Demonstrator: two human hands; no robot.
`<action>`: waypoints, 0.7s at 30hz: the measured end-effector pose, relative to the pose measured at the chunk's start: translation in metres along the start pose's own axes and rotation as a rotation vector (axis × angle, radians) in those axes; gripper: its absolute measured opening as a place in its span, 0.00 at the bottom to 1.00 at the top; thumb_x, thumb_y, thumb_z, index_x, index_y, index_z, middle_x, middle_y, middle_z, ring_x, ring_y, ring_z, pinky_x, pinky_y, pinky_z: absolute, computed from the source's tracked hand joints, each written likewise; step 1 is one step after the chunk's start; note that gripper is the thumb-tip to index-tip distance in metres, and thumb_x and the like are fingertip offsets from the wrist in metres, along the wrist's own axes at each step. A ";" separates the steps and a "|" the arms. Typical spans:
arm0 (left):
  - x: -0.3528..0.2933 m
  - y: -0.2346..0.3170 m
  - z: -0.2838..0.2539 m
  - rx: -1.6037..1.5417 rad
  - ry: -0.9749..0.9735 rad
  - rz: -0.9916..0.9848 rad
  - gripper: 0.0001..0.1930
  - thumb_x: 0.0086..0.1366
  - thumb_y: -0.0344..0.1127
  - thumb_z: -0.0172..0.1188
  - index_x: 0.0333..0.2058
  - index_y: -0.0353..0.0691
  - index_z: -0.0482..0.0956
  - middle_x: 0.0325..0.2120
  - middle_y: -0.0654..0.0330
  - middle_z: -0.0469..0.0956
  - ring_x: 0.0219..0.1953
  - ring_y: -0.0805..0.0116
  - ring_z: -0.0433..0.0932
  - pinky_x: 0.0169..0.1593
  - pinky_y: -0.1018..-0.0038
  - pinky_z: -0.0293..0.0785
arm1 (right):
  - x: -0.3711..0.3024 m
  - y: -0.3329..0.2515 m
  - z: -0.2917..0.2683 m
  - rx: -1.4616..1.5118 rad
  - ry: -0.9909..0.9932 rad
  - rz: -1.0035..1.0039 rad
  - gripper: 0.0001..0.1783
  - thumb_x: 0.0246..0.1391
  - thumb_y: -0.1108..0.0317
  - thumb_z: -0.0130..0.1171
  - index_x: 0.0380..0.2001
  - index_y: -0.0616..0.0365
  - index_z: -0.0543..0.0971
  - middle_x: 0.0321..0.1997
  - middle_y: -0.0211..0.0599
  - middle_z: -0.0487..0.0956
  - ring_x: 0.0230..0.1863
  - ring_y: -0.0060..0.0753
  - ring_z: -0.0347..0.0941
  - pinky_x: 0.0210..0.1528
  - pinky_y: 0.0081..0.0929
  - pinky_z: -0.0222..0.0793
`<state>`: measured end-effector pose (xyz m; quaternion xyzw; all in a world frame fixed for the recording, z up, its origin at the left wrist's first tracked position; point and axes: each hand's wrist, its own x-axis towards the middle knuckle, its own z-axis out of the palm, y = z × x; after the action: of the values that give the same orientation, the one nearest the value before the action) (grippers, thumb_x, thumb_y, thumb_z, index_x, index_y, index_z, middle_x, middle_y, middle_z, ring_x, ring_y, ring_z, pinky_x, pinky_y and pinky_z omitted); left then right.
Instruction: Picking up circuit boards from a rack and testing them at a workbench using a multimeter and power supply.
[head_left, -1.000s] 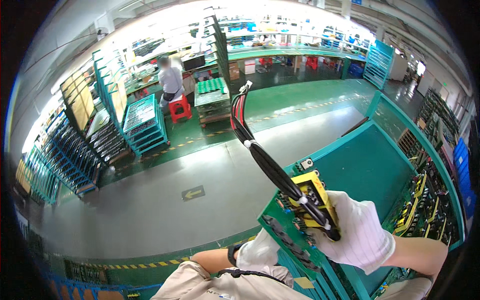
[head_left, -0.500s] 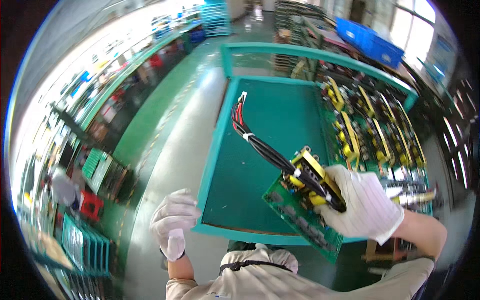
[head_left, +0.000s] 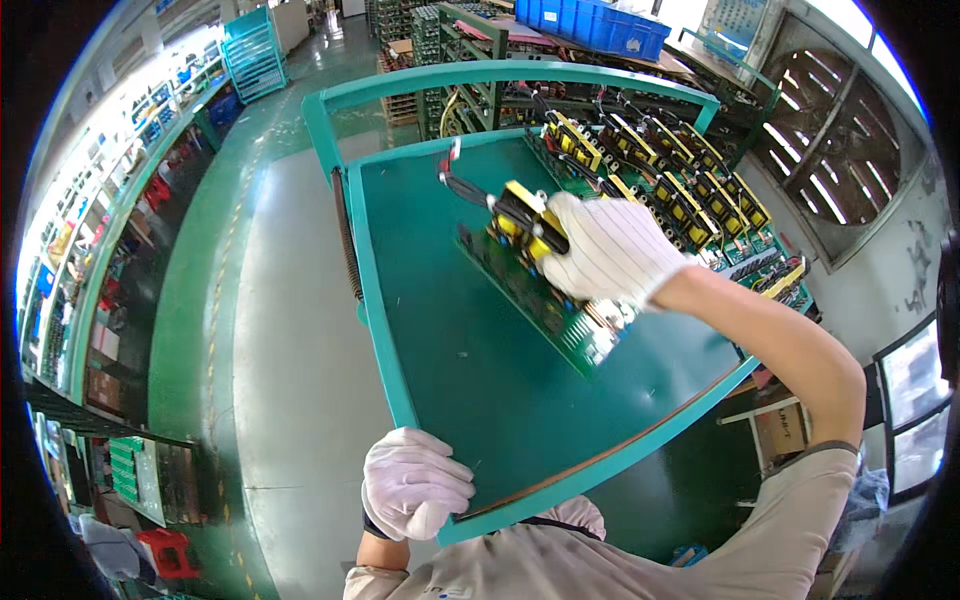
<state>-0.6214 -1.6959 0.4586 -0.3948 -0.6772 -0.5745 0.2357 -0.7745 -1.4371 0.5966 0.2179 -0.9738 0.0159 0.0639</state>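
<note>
My right hand (head_left: 615, 245), in a white striped glove, grips a green circuit board (head_left: 530, 305) by its yellow and black parts. That board is tilted over the teal-topped cart (head_left: 430, 375); whether its lower edge touches the surface I cannot tell. From it a black cable bundle (head_left: 468, 190) with some red wire reaches up and left, ending in a pale plug. My left hand (head_left: 415, 485), also gloved, is closed over the cart's near left corner. Several similar boards with yellow-framed parts (head_left: 690, 210) stand in rows along the cart's right side.
A teal rail (head_left: 500, 72) rises at the cart's far end, with a blue bin (head_left: 600, 28) on shelving beyond it. To the left, a walkway (head_left: 290, 370) separates the cart from a long workbench (head_left: 125, 230). A red stool (head_left: 168, 553) sits at lower left. On the right is a large wall fan (head_left: 830, 150).
My right hand has carried the board up and left, farther over the cart. My left hand has come onto the near left corner and closed there. The view has shifted right.
</note>
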 end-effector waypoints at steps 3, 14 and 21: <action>0.001 -0.005 -0.002 0.008 0.004 0.046 0.05 0.49 0.32 0.60 0.16 0.48 0.80 0.19 0.68 0.83 0.25 0.71 0.84 0.36 0.73 0.79 | 0.050 0.001 0.018 -0.049 -0.011 0.057 0.24 0.51 0.52 0.52 0.41 0.63 0.75 0.30 0.55 0.80 0.36 0.59 0.78 0.40 0.49 0.73; 0.001 -0.006 -0.014 -0.047 -0.088 0.063 0.04 0.52 0.32 0.65 0.20 0.47 0.81 0.20 0.68 0.82 0.26 0.70 0.84 0.38 0.73 0.79 | 0.167 0.015 0.058 -0.130 -0.043 0.247 0.25 0.49 0.52 0.52 0.35 0.65 0.84 0.40 0.61 0.83 0.43 0.56 0.82 0.45 0.43 0.77; 0.018 -0.011 -0.024 -0.060 -0.216 0.025 0.02 0.54 0.32 0.65 0.24 0.47 0.82 0.23 0.67 0.83 0.30 0.68 0.84 0.39 0.72 0.80 | 0.169 0.036 0.040 -0.204 -0.029 0.163 0.45 0.47 0.32 0.55 0.48 0.70 0.73 0.44 0.61 0.81 0.46 0.57 0.81 0.46 0.47 0.76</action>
<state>-0.6437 -1.7148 0.4713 -0.4695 -0.6764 -0.5455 0.1566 -0.9468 -1.4781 0.5786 0.1305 -0.9856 -0.0813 0.0699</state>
